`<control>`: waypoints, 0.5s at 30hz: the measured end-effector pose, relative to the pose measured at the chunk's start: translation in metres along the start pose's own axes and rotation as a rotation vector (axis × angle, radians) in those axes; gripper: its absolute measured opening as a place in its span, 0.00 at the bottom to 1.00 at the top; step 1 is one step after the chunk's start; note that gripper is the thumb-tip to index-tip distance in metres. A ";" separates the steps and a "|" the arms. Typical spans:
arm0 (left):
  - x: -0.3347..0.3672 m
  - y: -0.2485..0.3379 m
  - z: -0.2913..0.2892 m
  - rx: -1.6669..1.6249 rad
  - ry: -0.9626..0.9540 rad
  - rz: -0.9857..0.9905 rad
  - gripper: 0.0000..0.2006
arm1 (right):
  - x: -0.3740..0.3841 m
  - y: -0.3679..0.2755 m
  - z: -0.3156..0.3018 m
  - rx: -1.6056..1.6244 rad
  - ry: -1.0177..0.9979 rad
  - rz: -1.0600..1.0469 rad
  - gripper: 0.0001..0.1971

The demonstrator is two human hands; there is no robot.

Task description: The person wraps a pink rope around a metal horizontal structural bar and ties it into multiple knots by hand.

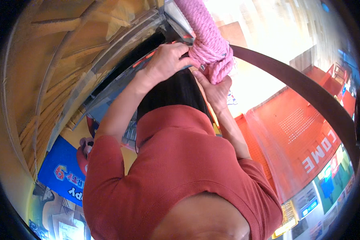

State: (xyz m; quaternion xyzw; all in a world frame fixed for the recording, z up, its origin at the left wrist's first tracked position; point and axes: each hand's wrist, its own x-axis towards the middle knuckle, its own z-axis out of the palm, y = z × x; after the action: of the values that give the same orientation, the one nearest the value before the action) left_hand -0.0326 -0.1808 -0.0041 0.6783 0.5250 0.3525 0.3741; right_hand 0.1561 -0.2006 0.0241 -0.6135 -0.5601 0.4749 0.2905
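Pink rope [204,28] is wound in tight turns around a long round bar that comes down from the top edge. At the bar's lower end the turns thicken into a bundle, with a loop [221,69] hanging down. My left hand [168,60] is at the bundle's left side, its thumb and fingers closed against the rope. From below, my right hand [218,92] grips the hanging loop, thumb toward the left hand. Its other fingers are partly hidden behind the rope. Both hands are close together in front of my body.
A dark brown curved band [292,74] arcs from behind the bundle toward the right. Tan draped fabric [48,60] fills the left side. An orange-red perforated panel [294,128] is at the right, and a blue printed banner [62,168] at the lower left.
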 end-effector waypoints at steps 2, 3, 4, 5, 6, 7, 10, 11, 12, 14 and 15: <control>0.006 -0.007 -0.011 -0.117 -0.102 0.015 0.09 | 0.001 0.014 0.015 -0.111 0.111 -0.246 0.11; 0.009 -0.009 -0.015 -0.130 -0.115 0.063 0.09 | 0.000 0.016 0.019 -0.116 0.165 -0.214 0.13; 0.009 -0.012 -0.016 -0.144 -0.134 0.098 0.09 | 0.000 0.018 0.024 -0.177 0.206 -0.286 0.13; 0.010 -0.017 -0.013 -0.142 -0.130 0.066 0.09 | 0.003 0.020 0.028 -0.239 0.247 -0.358 0.14; 0.009 -0.017 -0.012 -0.150 -0.129 0.063 0.09 | 0.004 0.023 0.029 -0.302 0.289 -0.431 0.14; 0.010 -0.019 -0.012 -0.155 -0.134 0.061 0.09 | 0.003 0.030 0.030 -0.386 0.277 -0.409 0.15; 0.012 -0.021 -0.012 -0.152 -0.114 0.117 0.10 | 0.006 0.050 0.036 -0.172 0.364 -0.374 0.35; 0.012 -0.022 -0.013 -0.139 -0.106 0.132 0.10 | 0.006 0.048 0.038 -0.150 0.375 -0.375 0.42; 0.011 -0.023 -0.012 -0.127 -0.097 0.147 0.10 | 0.005 0.044 0.038 -0.129 0.391 -0.374 0.48; 0.008 -0.025 -0.007 -0.102 -0.064 0.149 0.12 | 0.002 0.045 0.036 -0.276 0.388 -0.465 0.51; 0.009 -0.024 -0.005 -0.110 -0.030 0.142 0.12 | -0.002 0.047 0.035 -0.345 0.410 -0.388 0.49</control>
State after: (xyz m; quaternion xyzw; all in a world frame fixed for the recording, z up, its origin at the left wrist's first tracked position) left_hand -0.0454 -0.1677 -0.0219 0.6976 0.4498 0.3964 0.3924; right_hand 0.1435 -0.2182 -0.0310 -0.6184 -0.6686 0.1753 0.3740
